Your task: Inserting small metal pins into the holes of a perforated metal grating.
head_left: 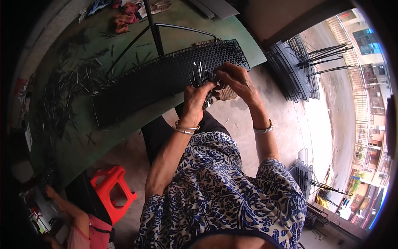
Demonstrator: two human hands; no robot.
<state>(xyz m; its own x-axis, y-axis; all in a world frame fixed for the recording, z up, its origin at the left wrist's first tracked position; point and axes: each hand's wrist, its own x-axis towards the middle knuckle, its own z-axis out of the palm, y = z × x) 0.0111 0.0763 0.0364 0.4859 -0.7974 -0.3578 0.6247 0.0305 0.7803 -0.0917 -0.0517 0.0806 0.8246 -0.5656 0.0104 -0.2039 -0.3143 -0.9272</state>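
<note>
My left hand (196, 98) is closed round a bundle of thin dark strips (198, 74), their ends fanning up and catching the light. Close against the bundle's right side, my right hand (237, 81) has its thumb and fingers bent together in a pinch. What lies between those fingertips is too small to make out. Just beyond both hands is a long black mesh panel (155, 76) with small holes, lying on the green table (120, 43) along its near edge. A black rod frame (156, 36) rises behind the panel.
Loose dark strips (70, 89) lie heaped over the table's left side. Crumpled cloths (126, 18) sit at the back. Black wire racks (292, 68) stand on the floor at right. A red stool (114, 193) and a co-worker in pink (93, 232) are at lower left.
</note>
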